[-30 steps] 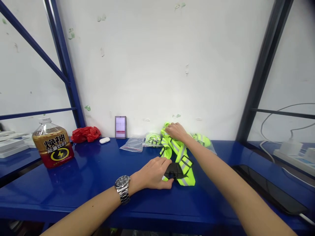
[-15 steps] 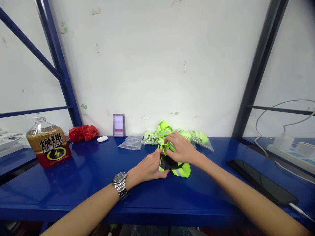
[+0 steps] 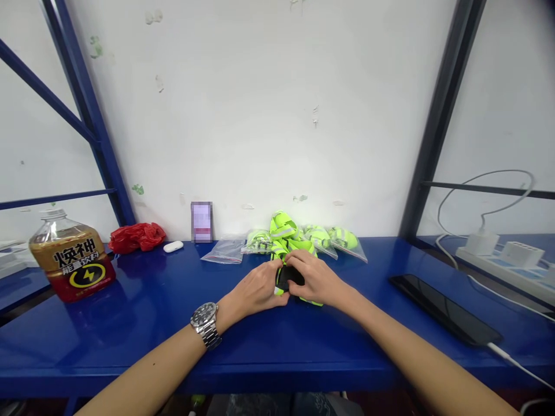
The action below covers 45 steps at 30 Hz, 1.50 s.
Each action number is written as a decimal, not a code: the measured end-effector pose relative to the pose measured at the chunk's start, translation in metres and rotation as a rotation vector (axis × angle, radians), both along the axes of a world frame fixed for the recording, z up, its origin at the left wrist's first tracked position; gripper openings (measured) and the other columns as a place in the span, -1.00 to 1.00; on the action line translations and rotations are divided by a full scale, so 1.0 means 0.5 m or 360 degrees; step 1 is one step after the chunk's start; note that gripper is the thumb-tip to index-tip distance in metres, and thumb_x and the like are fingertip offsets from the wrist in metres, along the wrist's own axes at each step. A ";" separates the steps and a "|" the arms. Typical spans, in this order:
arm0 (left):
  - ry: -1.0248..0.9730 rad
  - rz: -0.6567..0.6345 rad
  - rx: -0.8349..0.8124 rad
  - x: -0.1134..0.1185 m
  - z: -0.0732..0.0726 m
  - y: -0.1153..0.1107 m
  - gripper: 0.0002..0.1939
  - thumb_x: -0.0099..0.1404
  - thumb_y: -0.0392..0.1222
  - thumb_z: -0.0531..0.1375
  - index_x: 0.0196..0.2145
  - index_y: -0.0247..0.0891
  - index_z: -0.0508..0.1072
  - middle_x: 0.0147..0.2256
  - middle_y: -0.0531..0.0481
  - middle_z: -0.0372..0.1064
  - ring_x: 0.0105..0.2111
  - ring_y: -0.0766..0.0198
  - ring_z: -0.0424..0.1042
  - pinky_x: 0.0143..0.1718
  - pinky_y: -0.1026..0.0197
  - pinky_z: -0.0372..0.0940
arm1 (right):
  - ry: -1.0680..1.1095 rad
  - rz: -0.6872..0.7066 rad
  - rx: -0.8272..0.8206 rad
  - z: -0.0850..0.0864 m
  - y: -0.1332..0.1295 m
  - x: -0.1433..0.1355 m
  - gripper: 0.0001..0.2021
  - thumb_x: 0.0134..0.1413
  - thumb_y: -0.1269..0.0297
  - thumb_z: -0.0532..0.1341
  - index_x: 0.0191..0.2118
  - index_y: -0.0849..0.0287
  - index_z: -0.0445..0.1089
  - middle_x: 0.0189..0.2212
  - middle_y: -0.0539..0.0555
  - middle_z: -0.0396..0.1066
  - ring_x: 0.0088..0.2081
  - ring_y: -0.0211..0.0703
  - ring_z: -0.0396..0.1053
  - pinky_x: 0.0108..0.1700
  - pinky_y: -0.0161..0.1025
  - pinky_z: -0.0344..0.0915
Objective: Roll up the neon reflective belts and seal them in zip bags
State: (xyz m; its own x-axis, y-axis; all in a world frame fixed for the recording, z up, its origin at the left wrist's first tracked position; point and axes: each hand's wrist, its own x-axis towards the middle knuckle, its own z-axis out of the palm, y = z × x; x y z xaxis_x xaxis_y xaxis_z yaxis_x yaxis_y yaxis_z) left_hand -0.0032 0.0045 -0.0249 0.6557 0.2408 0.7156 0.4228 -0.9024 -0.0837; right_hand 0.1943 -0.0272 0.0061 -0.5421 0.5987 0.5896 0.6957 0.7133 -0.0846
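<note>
A neon yellow-green reflective strap harness (image 3: pixel 282 226), with grey bands and a black section (image 3: pixel 282 278), lies bunched on the blue table between my hands. My left hand (image 3: pixel 259 287), with a metal watch at the wrist, pinches the left edge of the black section. From the other side, the fingers and thumb of my right hand (image 3: pixel 319 281) are closed on the same black section. My fingers and the folds hide part of the harness. Behind it lie similar yellow-green bundles in clear bags, one bag (image 3: pixel 258 241) to the left and others (image 3: pixel 346 240) to the right.
A flat clear zip bag (image 3: pixel 223 251), a propped phone (image 3: pixel 202 222), a white case (image 3: pixel 173 247), a red plastic bag (image 3: pixel 137 237) and a drink bottle (image 3: pixel 71 257) stand leftward. To the right lie a black phone (image 3: pixel 444 309) on a cable and a power strip (image 3: pixel 503 260).
My right hand has come down from the upper yellow-green folds to the black section. The left hand keeps its grip. The whole view has shifted slightly.
</note>
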 end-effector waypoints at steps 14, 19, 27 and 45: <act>-0.0076 0.0056 -0.0006 -0.011 -0.009 0.024 -0.34 0.17 -0.07 0.24 0.10 -0.27 0.00 -0.08 -0.20 0.33 -0.13 0.04 0.47 -0.17 0.05 0.43 | 0.0015 0.0042 -0.0071 0.003 0.008 0.044 -0.59 0.08 0.14 0.21 0.04 0.14 0.29 -0.01 0.17 0.38 0.02 0.00 0.27 0.01 -0.06 0.18; -0.0142 0.0093 -0.0031 -0.017 -0.005 0.030 -0.31 0.17 -0.05 0.24 0.13 -0.26 -0.02 -0.04 -0.21 0.30 -0.09 0.05 0.46 -0.14 0.04 0.43 | -0.0112 -0.0016 -0.0073 -0.009 0.013 0.056 -0.22 -0.14 -0.13 0.30 0.17 0.19 0.18 0.07 0.27 0.30 0.07 0.11 0.25 0.06 -0.01 0.15; -0.0230 0.0204 -0.0276 -0.042 0.021 0.042 -0.40 0.13 -0.09 0.25 0.01 -0.23 0.03 -0.13 -0.15 0.38 -0.15 0.06 0.49 -0.19 0.06 0.42 | -0.0213 -0.0308 0.0034 -0.007 0.045 0.098 -0.46 -0.10 0.20 0.26 0.07 0.25 0.30 -0.05 0.26 0.39 -0.03 0.11 0.32 -0.02 -0.03 0.23; -0.0231 0.0132 -0.0393 -0.031 0.022 0.018 -0.40 0.18 -0.08 0.24 0.05 -0.21 0.01 -0.05 -0.20 0.32 -0.03 0.05 0.42 -0.07 -0.01 0.39 | 0.0057 -0.0082 -0.0127 -0.026 0.034 0.073 -0.24 -0.02 0.17 0.27 0.28 0.18 -0.01 0.08 0.26 0.28 0.10 0.09 0.23 0.10 0.02 0.16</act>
State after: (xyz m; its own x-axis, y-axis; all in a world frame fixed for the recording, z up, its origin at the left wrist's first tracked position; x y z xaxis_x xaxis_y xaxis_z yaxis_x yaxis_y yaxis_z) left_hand -0.0186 0.0136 -0.0138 0.5215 0.4676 0.7137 0.4874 -0.8498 0.2006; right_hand 0.2306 -0.0103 -0.0068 -0.4886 0.6711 0.5576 0.7270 0.6665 -0.1651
